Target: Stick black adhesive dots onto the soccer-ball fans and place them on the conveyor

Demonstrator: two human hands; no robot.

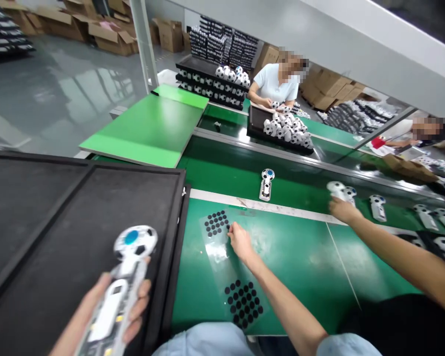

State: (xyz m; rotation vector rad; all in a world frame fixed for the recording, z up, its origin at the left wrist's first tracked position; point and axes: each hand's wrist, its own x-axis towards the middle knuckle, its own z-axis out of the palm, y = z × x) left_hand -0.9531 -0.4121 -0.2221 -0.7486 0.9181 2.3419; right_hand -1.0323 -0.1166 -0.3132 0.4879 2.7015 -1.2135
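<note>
The left hand (91,306) is held up at the left side, its fingers (136,311) curled and its thumb placed opposite. The right forearm (282,296) is stretched forward; at the right hand (241,242), thumb and fingertips are pinched together.

The football-patterned device (114,292) in the left hand (135,309) is cut off at its lower end by the bottom edge. At the right hand (242,242), any item between the fingertips is too small to identify. A co-worker's blurred hand (344,210) partly hides a white unit (335,187).
</note>
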